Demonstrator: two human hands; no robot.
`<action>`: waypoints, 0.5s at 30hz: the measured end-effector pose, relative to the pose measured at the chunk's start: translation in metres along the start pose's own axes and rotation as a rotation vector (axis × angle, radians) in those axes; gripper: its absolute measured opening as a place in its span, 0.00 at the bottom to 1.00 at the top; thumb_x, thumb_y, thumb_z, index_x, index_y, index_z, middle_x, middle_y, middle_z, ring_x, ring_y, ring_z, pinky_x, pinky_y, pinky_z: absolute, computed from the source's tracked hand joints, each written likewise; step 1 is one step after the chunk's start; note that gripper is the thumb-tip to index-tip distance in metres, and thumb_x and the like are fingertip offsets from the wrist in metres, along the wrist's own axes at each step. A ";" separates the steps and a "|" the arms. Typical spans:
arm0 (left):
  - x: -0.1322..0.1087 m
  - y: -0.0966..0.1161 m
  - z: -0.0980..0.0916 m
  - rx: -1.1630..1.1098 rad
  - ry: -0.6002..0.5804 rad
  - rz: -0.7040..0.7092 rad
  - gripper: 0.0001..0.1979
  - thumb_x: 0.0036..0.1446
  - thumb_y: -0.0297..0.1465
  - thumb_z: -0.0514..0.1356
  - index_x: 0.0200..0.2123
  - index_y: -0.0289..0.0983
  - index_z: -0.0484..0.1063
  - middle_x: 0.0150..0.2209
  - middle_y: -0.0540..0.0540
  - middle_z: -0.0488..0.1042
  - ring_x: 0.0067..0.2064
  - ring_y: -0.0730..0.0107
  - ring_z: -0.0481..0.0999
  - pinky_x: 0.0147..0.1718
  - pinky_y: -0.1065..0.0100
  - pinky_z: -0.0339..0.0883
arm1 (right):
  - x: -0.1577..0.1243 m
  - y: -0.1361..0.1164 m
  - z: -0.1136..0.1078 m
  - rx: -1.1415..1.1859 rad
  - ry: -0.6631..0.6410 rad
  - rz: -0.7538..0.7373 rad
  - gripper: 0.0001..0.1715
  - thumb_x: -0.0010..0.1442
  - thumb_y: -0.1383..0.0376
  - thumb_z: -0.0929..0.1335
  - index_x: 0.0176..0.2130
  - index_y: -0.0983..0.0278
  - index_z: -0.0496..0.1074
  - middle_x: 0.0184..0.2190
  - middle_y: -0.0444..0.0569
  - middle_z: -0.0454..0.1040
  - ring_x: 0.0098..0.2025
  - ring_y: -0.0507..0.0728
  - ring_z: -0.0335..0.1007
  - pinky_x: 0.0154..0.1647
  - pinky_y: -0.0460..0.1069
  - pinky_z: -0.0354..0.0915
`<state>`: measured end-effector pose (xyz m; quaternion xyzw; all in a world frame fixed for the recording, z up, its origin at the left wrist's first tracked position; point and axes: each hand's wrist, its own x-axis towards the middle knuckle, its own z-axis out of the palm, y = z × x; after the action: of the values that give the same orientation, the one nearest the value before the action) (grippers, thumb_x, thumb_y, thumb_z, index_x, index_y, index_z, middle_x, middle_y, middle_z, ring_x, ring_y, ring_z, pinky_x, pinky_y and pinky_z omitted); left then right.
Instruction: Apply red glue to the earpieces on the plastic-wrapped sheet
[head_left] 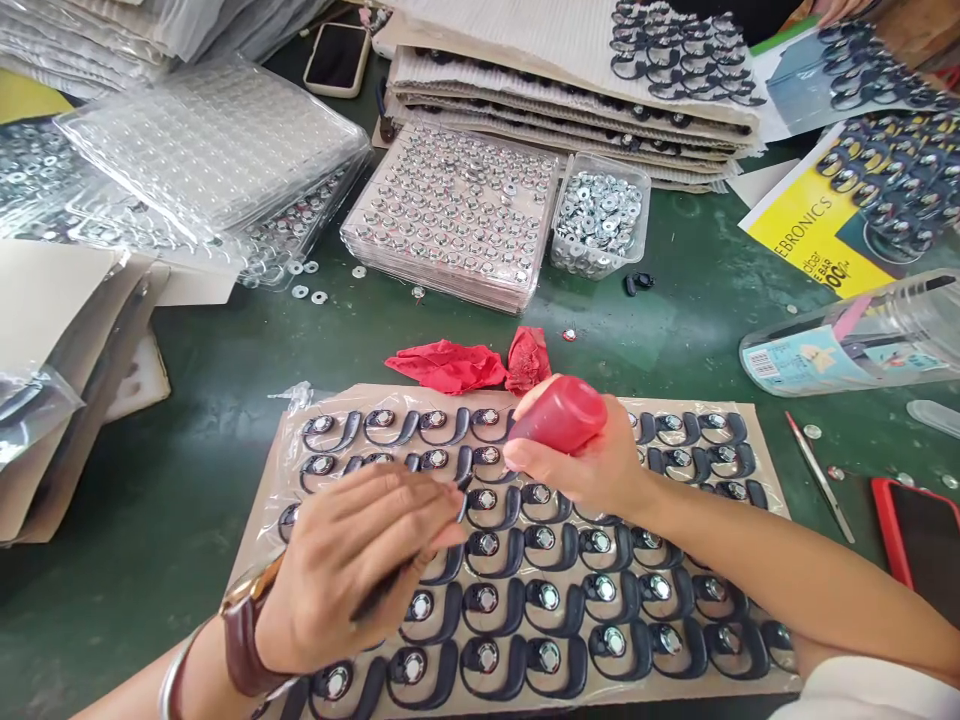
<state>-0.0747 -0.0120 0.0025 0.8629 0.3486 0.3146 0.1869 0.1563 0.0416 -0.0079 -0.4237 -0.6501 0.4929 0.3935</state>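
Left fingers (397,508) pinching dark piece (464,487), right fingers (541,461) clenching red bottle (564,415), yellow "EBRONICS" sheet (814,240)

From here, a red bottle (564,412) tilts base-up above black hooked pieces (544,538) lying in rows; the left hand (360,560) mostly hides something dark (377,594).

Squeeze bottle (561,416): translucent red
Ear-hook pieces (548,656): black, with silvery-white discs (together a dotted, row-by-row pattern)
Backing board (262,530): plain tan-brown
Worktable (202,400): dark green
Crumpled scraps (450,367): bright red (near match for the bottle)
Watch strap (247,645): dark reddish brown
Bangle (172,683): silver
Sleeve (870,690): white
Flyer (780,235): yellow, black lettering, dark panel
Jar label (810,362): pale blue, some white
Washers (600,215): silver-grey
Phone by right edge (922,545): red case, black screen
Upper phone (337,60): cream case, black screen
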 end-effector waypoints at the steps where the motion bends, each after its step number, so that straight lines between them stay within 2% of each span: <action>1: -0.007 0.004 0.001 0.021 -0.033 0.045 0.10 0.59 0.23 0.59 0.45 0.32 0.73 0.40 0.44 0.79 0.43 0.68 0.78 0.46 0.65 0.72 | -0.004 0.001 0.002 0.012 0.013 0.002 0.10 0.52 0.61 0.74 0.32 0.62 0.71 0.22 0.43 0.74 0.21 0.51 0.69 0.22 0.46 0.67; 4: -0.023 0.012 0.005 0.126 -0.104 0.138 0.13 0.62 0.25 0.57 0.49 0.29 0.71 0.46 0.41 0.77 0.50 0.63 0.75 0.54 0.61 0.68 | -0.012 0.004 0.004 0.093 0.029 -0.026 0.10 0.53 0.61 0.73 0.32 0.63 0.71 0.22 0.44 0.75 0.22 0.52 0.72 0.24 0.47 0.69; 7: -0.023 0.015 0.008 0.180 -0.122 0.188 0.14 0.63 0.26 0.55 0.50 0.28 0.71 0.49 0.40 0.76 0.54 0.62 0.73 0.56 0.60 0.67 | -0.008 0.004 -0.011 0.212 0.092 0.049 0.10 0.57 0.58 0.71 0.32 0.63 0.71 0.22 0.44 0.75 0.20 0.51 0.72 0.19 0.46 0.68; 11: -0.009 0.016 0.000 0.161 -0.065 0.176 0.14 0.65 0.28 0.53 0.50 0.29 0.71 0.48 0.41 0.76 0.53 0.64 0.74 0.54 0.60 0.70 | -0.005 -0.002 -0.051 0.310 0.324 0.246 0.20 0.59 0.49 0.67 0.32 0.63 0.73 0.17 0.44 0.72 0.16 0.51 0.67 0.13 0.44 0.63; 15: -0.017 0.027 -0.017 0.133 0.044 0.086 0.14 0.56 0.26 0.63 0.46 0.31 0.73 0.41 0.45 0.79 0.44 0.68 0.78 0.47 0.64 0.73 | -0.041 -0.006 -0.097 0.358 0.511 0.334 0.28 0.55 0.43 0.67 0.29 0.65 0.75 0.16 0.46 0.72 0.16 0.52 0.67 0.14 0.45 0.64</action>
<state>-0.0825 -0.0408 0.0220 0.8805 0.3353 0.3175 0.1076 0.2587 0.0319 0.0138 -0.5581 -0.3557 0.5347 0.5254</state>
